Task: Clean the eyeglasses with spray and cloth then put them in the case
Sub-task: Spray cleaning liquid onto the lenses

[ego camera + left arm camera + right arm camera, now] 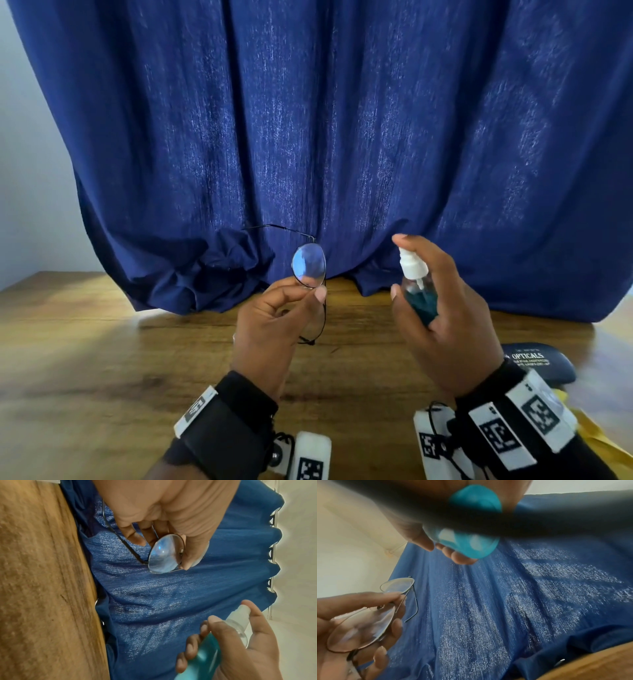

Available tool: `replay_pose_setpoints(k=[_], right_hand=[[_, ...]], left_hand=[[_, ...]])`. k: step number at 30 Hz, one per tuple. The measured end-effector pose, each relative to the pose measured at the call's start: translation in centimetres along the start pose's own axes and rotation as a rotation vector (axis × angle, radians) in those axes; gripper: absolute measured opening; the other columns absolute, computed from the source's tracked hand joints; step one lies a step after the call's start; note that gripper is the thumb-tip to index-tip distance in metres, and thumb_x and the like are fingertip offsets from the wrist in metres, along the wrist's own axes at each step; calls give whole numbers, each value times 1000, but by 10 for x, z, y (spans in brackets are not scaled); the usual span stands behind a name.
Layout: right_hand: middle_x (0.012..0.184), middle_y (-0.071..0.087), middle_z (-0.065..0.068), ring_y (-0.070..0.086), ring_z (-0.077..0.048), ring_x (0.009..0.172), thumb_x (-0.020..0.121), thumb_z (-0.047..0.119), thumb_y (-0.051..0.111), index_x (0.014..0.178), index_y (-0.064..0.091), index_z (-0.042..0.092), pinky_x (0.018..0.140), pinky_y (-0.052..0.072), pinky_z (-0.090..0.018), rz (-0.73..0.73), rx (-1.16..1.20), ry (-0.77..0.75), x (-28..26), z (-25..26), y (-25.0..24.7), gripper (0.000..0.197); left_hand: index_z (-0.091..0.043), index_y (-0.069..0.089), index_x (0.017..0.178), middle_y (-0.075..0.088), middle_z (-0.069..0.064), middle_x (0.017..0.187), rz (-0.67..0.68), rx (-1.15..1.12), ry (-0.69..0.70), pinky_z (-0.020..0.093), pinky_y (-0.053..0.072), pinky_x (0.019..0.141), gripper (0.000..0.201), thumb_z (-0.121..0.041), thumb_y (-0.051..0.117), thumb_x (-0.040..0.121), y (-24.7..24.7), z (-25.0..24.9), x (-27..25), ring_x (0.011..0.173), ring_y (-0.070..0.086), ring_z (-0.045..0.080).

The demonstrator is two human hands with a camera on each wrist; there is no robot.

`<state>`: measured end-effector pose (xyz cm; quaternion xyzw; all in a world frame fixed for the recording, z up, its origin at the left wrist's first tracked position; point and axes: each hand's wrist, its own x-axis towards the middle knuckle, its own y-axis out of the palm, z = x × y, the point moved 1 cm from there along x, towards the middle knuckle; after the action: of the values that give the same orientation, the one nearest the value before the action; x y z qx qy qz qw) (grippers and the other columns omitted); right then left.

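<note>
My left hand [274, 318] pinches thin black wire-rimmed eyeglasses [309, 266] at the bridge, holding them upright above the table, one lens over the fingers and the other down in the palm. The left wrist view shows the upper lens [165, 553] beside my thumb; the right wrist view shows the eyeglasses [368, 616] at lower left. My right hand [442, 308] grips a small clear spray bottle [419, 294] of teal liquid, index finger on top of the white nozzle [411, 262], which faces the glasses. The bottle [467, 545] appears blurred in the right wrist view. A dark glasses case [537, 363] lies at right.
A wooden table [102, 342] spans the foreground. A dark blue curtain [308, 120] hangs behind and bunches on the table's far edge. Yellow cloth [596, 442] shows at the lower right beside the case, partly behind my right wrist. A pale wall [27, 171] stands left.
</note>
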<state>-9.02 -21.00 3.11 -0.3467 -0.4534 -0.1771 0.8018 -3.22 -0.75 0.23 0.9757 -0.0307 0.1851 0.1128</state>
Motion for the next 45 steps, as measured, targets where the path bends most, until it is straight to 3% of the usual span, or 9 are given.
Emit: replay_pose_setpoints(k=[8, 14, 20, 25, 28, 32, 35, 39, 45], right_hand=[[61, 47, 13, 52, -13, 53, 91, 6, 65, 135, 43, 38, 52, 39, -10, -36, 31, 41, 1, 2, -3, 58], [72, 45, 25, 52, -3, 57, 94, 12, 64, 146, 42, 30, 59, 40, -7, -52, -3, 26, 2, 4, -4, 59], [62, 46, 14, 52, -13, 56, 93, 7, 64, 135, 45, 35, 53, 42, -14, -39, -24, 83, 2, 2, -4, 54], [69, 48, 17, 53, -11, 57, 93, 9, 65, 144, 43, 32, 57, 42, -11, -46, 6, 57, 2, 6, -3, 60], [61, 47, 11, 51, -12, 52, 92, 3, 66, 135, 45, 36, 54, 41, -12, -49, 64, 58, 0, 5, -2, 59], [55, 47, 3, 48, -17, 47, 91, 3, 65, 131, 44, 39, 46, 44, -25, -85, 92, 92, 2, 4, -2, 57], [57, 46, 9, 49, -14, 49, 92, 4, 66, 137, 45, 36, 50, 45, -20, -90, 73, 70, 2, 5, -3, 58], [57, 49, 5, 51, -15, 52, 91, 3, 66, 129, 44, 42, 52, 41, -13, -29, 61, 73, 2, 3, -2, 59], [60, 48, 9, 49, -15, 52, 91, 3, 67, 138, 46, 35, 53, 43, -16, 24, 79, 50, 1, 7, 1, 60]], left_hand=[[-8, 78, 77, 76, -2, 99, 2, -9, -7, 26, 52, 93, 13, -18, 78, 86, -1, 3, 2, 99, 70, 8], [-11, 78, 74, 75, 0, 97, -9, -35, -6, 28, 51, 93, 15, -25, 79, 79, -2, 2, 3, 97, 69, 9], [-17, 78, 71, 74, -4, 94, 24, -16, 8, 28, 52, 92, 14, -29, 79, 78, -1, 2, 0, 96, 69, 8], [-17, 79, 73, 76, -3, 99, 15, -8, 6, 30, 52, 95, 15, -31, 80, 76, -1, 2, 1, 101, 71, 10], [-17, 80, 74, 78, -2, 102, 14, 18, 13, 33, 54, 99, 14, -30, 80, 76, -1, 2, 0, 104, 72, 11], [-17, 80, 74, 77, -3, 102, 21, 28, 28, 34, 55, 99, 13, -30, 80, 77, 0, 1, -1, 103, 72, 11], [-15, 79, 75, 77, -3, 103, 15, 33, 34, 32, 55, 97, 14, -28, 80, 79, 1, 0, -1, 103, 72, 11], [-13, 79, 76, 77, -3, 104, 39, 44, 20, 28, 54, 93, 10, -18, 80, 85, 2, 2, -2, 104, 72, 11], [-12, 79, 77, 76, -7, 100, 75, 55, 26, 18, 55, 82, 8, -15, 80, 85, 6, 3, -5, 97, 71, 6]])
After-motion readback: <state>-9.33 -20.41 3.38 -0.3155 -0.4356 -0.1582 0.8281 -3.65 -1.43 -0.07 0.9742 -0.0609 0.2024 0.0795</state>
